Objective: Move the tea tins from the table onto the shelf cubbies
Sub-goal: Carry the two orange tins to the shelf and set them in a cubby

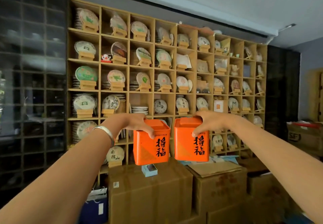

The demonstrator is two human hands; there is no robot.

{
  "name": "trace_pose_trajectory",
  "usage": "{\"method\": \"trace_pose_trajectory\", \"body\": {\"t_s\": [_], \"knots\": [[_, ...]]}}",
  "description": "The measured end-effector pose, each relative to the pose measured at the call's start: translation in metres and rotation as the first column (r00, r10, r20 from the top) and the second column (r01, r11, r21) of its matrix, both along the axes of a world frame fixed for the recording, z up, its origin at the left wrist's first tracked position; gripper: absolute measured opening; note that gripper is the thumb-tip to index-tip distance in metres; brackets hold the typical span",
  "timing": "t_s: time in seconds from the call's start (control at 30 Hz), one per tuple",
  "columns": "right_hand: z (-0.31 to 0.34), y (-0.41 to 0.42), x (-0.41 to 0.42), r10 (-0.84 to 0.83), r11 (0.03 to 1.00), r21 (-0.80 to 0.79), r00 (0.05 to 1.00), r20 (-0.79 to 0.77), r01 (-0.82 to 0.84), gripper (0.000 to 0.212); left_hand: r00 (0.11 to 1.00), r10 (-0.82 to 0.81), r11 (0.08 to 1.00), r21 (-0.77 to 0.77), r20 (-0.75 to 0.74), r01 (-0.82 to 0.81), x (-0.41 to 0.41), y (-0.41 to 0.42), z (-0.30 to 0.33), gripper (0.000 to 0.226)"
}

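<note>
- Tea tins: the left hand (139,125) grips the left orange tin (151,143) by its top, and the right hand (208,124) grips the right orange tin (191,140) the same way.
- Both tins hang in the air in front of the wooden shelf (115,91), above the cardboard boxes (150,194).
- No tin is in a cubby yet, so I think putting them in is still left.

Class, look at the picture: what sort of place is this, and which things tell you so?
Probably a tea shop or its storeroom: a wall shelf of cubbies displaying wrapped tea cakes on stands, orange tea tins, stacked cardboard boxes.
</note>
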State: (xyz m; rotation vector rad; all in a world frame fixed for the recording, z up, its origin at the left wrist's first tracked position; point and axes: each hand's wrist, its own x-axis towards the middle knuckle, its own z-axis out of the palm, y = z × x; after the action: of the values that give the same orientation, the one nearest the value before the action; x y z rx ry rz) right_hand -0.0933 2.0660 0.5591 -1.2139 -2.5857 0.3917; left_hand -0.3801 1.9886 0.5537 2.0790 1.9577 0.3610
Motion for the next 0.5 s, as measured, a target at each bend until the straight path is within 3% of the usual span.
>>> {"method": "trace_pose_trajectory", "body": {"t_s": [0.13, 0.5], "knots": [[0.006, 0.087, -0.016, 0.003, 1.000, -0.003, 1.000, -0.020, -0.003, 0.086, 0.999, 0.010, 1.000, -0.003, 0.050, -0.010, -0.018, 0.083, 0.006, 0.084], [-0.008, 0.316, -0.068, -0.008, 1.000, 0.009, 1.000, -0.018, 0.008, 0.082, 0.999, -0.009, 1.000, -0.028, -0.042, 0.008, -0.063, 0.311, 0.002, 0.097]]}}
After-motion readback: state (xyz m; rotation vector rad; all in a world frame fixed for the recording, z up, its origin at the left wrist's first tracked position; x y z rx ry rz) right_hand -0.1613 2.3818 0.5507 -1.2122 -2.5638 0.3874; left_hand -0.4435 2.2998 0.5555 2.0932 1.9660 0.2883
